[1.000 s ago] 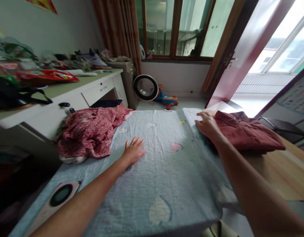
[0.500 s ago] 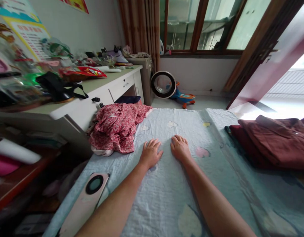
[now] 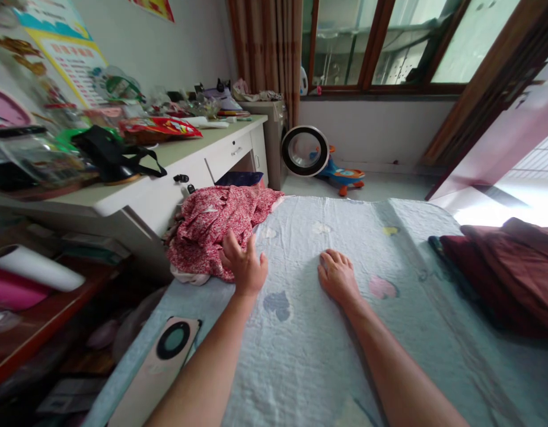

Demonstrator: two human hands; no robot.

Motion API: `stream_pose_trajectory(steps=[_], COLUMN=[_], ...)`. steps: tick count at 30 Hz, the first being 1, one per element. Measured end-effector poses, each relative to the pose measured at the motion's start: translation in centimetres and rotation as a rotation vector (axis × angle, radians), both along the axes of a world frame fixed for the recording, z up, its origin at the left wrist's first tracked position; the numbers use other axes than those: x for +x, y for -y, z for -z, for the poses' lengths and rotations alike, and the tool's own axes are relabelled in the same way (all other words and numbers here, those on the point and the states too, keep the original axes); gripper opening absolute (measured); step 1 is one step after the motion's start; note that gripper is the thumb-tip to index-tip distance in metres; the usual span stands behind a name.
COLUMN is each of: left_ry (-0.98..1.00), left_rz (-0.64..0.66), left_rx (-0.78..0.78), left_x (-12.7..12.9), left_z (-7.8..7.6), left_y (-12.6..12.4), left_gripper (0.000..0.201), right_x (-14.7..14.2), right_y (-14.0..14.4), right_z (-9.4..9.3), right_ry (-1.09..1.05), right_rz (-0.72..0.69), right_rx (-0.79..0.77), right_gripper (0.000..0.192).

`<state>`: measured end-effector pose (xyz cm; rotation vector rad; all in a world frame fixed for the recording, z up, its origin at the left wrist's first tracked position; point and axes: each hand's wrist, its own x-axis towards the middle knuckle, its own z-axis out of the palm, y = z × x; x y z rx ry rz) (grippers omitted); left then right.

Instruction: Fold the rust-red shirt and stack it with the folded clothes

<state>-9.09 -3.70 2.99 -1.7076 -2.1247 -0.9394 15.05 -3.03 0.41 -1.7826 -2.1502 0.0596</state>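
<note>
Two bare hands work over a pale blue quilted sheet (image 3: 327, 332) printed with faded hearts, spread flat over a surface. The left hand (image 3: 244, 265) has its fingers loosely spread and touches the near edge of a crumpled red floral cotton garment (image 3: 216, 228), which lies heaped at the sheet's left edge, beside the white table (image 3: 136, 198); whether the fingers actually pinch the cloth I cannot tell. The right hand (image 3: 338, 276) rests palm down and flat on the sheet, fingers together, holding nothing, well apart from the garment.

On the sheet's right side sits a stack of folded dark maroon clothes (image 3: 500, 267). Near the left forearm, a pale pink phone with a round black camera ring (image 3: 161, 362) lies on the sheet.

The table carries a black bag with straps (image 3: 107, 155), a red printed plastic packet (image 3: 161, 127) and clear plastic containers (image 3: 29, 163), whose contents are too blurred to tell. On the floor beyond stand a round black-and-white fan (image 3: 305, 151) and a blue and orange toy ride-on car (image 3: 343, 176).
</note>
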Motion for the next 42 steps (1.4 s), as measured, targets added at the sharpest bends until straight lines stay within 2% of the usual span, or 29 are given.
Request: stream_pose_trajectory(steps=[4,7,10,14,18,22,26,31,33,38,40,42], left_ry=[0.116,0.18,0.211,0.143,0.089,0.081,0.045,-0.018,-0.019,0.051,0.091,0.139], left_rz=[-0.206,-0.278,-0.28,-0.14,0.137,0.395,0.476,0.511,0.42,-0.023,-0.163,-0.275], left_rx=[0.065,0.034,0.022,0.102,0.181,0.164,0.106,-0.069,-0.047,0.135,0.136,0.116], left_x=[-2.7,-4.1,-4.4,-3.4,-0.8,2.4,3.9,3.2,2.4,-1.3,-3.1,-4.7], left_z=[0.5,1.1,1.2,0.8,0.5,0.6,0.8,0.4,0.0,-1.0,-1.2,-1.4], left_y=[-1.0,-1.6,-1.9,-1.5,-0.6,0.6,1.2,1.1,0.9,0.2,-0.1,-0.3], left_gripper=[0.05,0.054,0.06,0.064,0.064,0.066,0.061,0.047,0.047,0.043,0.04,0.048], right_x=[0.1,0.0,0.0,0.0,0.0,0.0,0.0,0.1,0.2,0.2,0.2,0.2], right_y=[-0.1,-0.1,-0.1,-0.1,-0.2,-0.1,-0.1,-0.2,-0.2,-0.3,-0.3,-0.3], right_z=[0.0,0.0,0.1,0.1,0.1,0.1,0.3,0.5,0.6,0.6,0.6,0.5], right_ry=[-0.006,-0.007,-0.01,-0.016,-0.029,-0.052,-0.087,-0.115,-0.115,-0.104,-0.096,-0.087], right_rz=[-0.007,-0.005,0.0,0.005,0.01,0.005,-0.017,-0.026,-0.029,-0.032,-0.037,-0.042], right_rx=[0.005,0.002,-0.003,-0.009,-0.015,-0.003,0.02,0.027,0.026,0.022,0.017,0.015], right_gripper=[0.033,0.032,0.033,0.034,0.034,0.033,0.033,0.031,0.029,0.029,0.029,0.029])
